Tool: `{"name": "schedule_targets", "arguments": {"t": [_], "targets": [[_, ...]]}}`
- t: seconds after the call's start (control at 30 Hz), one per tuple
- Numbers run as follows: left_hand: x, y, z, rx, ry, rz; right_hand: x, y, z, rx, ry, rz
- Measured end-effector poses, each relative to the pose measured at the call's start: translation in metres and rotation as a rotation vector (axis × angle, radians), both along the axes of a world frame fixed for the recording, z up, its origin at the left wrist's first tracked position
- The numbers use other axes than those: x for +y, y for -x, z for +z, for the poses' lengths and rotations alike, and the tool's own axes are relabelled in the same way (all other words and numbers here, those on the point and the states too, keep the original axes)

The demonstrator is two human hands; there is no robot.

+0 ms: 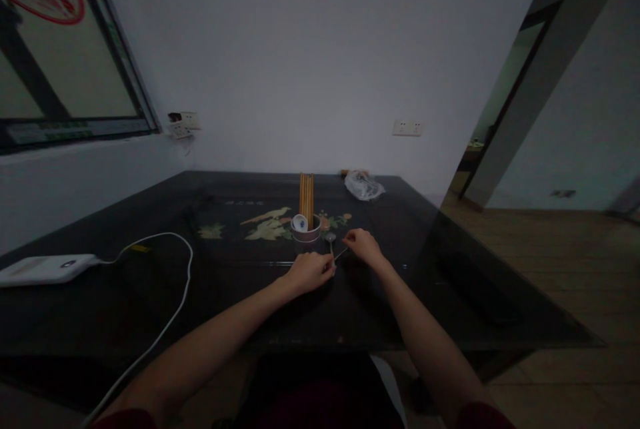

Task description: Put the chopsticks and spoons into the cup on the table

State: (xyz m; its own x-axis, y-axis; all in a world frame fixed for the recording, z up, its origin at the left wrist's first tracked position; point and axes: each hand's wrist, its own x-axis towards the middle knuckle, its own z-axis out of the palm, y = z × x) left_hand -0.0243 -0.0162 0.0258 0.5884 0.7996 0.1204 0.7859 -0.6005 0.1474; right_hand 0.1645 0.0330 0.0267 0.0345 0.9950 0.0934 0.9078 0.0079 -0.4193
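My left hand (pixel 311 272) is closed around the handle of a small metal spoon (pixel 330 238), whose bowl points away from me over the dark table. My right hand (pixel 364 245) is pinched on the end of a thin pale strip (pixel 341 253) that slants down toward the left fingers. What the strip is, I cannot make out. Just beyond the left hand stands a round pot (pixel 306 235) with several wooden chopsticks (pixel 307 199) upright in it. A white ceramic spoon (pixel 300 222) with a blue mark leans at the pot's rim.
At the back of the table (pixel 240 309) lies a crumpled clear plastic bag (pixel 365 186) by the wall. On the left, a white power-bank-like device (pixel 47 269) trails a white cable (pixel 189 262) over the near edge. A window (pixel 70 49) is at upper left.
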Motion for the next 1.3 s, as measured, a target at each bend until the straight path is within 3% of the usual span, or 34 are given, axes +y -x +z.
{"name": "schedule_targets", "arguments": {"t": [0.4, 0.6, 0.87, 1.3], "targets": [[-0.001, -0.005, -0.005, -0.011, -0.013, 0.067, -0.007, 0.015, -0.003, -0.080, 0.034, 0.029], [0.001, -0.004, -0.007, 0.009, 0.000, 0.092, -0.015, 0.033, -0.006, -0.193, -0.035, 0.000], [0.004, -0.002, -0.011, 0.027, 0.006, 0.090, -0.014, 0.044, -0.011, -0.312, -0.163, 0.036], [0.003, -0.004, -0.011, 0.016, 0.011, 0.025, -0.008, 0.051, -0.020, -0.354, -0.154, 0.009]]}}
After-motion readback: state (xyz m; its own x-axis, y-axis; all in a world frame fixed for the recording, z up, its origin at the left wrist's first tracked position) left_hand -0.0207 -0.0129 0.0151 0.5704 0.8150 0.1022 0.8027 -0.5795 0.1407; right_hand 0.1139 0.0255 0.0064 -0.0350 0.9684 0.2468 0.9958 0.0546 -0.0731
